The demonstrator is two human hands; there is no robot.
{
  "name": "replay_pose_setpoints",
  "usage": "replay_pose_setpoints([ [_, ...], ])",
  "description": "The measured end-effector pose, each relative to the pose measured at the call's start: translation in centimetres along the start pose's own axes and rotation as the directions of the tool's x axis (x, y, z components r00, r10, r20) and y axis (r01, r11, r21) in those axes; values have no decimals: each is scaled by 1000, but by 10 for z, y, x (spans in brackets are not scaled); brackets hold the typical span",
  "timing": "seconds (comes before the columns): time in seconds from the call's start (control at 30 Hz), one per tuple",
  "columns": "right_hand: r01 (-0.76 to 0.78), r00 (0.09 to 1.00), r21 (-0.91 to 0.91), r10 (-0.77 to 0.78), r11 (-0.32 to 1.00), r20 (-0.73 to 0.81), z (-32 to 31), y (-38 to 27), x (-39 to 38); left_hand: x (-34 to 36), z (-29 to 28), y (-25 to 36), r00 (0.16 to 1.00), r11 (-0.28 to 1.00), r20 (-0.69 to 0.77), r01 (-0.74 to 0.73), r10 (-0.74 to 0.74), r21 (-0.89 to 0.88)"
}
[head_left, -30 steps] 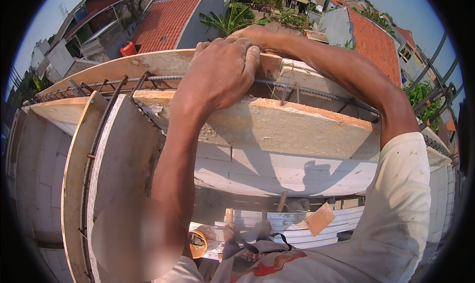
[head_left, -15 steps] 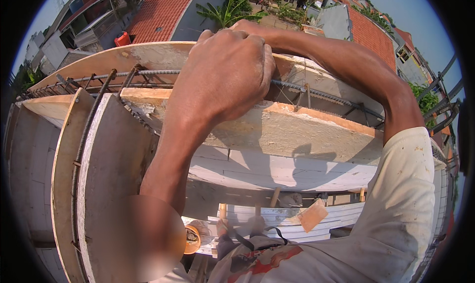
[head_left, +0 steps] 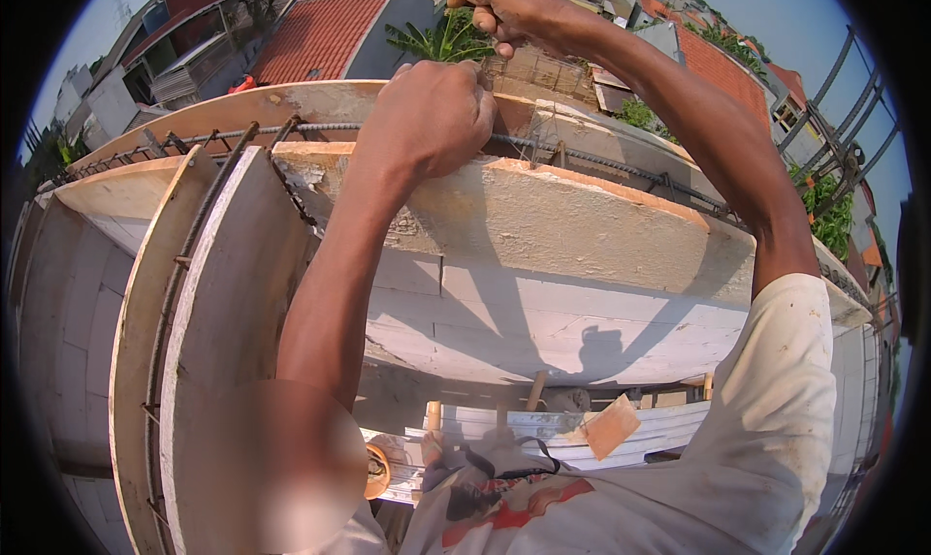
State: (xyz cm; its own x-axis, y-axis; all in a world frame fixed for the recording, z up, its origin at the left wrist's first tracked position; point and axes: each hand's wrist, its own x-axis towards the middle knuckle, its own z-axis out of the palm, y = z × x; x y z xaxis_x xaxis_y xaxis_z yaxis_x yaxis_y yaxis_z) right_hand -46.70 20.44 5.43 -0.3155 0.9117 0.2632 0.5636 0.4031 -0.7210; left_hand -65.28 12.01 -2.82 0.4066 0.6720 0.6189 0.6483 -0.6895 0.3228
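Note:
My left hand [head_left: 438,114] is closed in a fist over the gap between two formwork boards. Its fingers point away from me, so whatever they grip is hidden. Beyond the far board [head_left: 320,97], my right hand [head_left: 514,10] is raised with curled fingers, thumb and forefinger together. Anything pinched there is too small to make out. Under and beside the left hand, a ribbed steel bar [head_left: 601,159] runs along the gap. Thin tie wires [head_left: 535,133] rise near it. The near board [head_left: 562,216] is crusted with dried cement along its face.
To the left, more formwork boards [head_left: 228,293] stand on edge with a bar [head_left: 173,313] between them. Below are a pale block wall [head_left: 485,308], planks [head_left: 572,424], and an orange bucket [head_left: 378,470]. Upright bars [head_left: 844,119] stick up at right; tiled roofs [head_left: 320,36] lie beyond.
My right hand has lifted away from beside the left, moving up and outward past the far board. The left hand stays closed at the boards. The view has shifted slightly.

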Motion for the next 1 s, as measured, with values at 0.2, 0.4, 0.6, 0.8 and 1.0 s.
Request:
replay_pose_setpoints([
  [0.2, 257, 952, -180, -281, 949, -120, 3, -33, -64, -2, -2, -7, 999, 999, -36, 8, -9, -46],
  [0.4, 402, 850, -390, -496, 828, -176, 25, -51, -119, -8, -17, -5, 989, 960, 35, -130, 143, -248],
  [0.6, 393, 786, -638, -601, 663, -141, 43, -54, -165, -12, -12, -6, 990, 910, 38, -108, 134, -399],
  [0.8, 414, 568, -777, -802, 474, -186, 72, -61, -213, -11, -13, -16, 980, 900, 26, -171, 198, -400],
  [1.0, 247, 684, -630, -593, 736, -425, 108, -27, -258, -9, -12, -14, 924, 880, 26, -354, 381, -316],
])
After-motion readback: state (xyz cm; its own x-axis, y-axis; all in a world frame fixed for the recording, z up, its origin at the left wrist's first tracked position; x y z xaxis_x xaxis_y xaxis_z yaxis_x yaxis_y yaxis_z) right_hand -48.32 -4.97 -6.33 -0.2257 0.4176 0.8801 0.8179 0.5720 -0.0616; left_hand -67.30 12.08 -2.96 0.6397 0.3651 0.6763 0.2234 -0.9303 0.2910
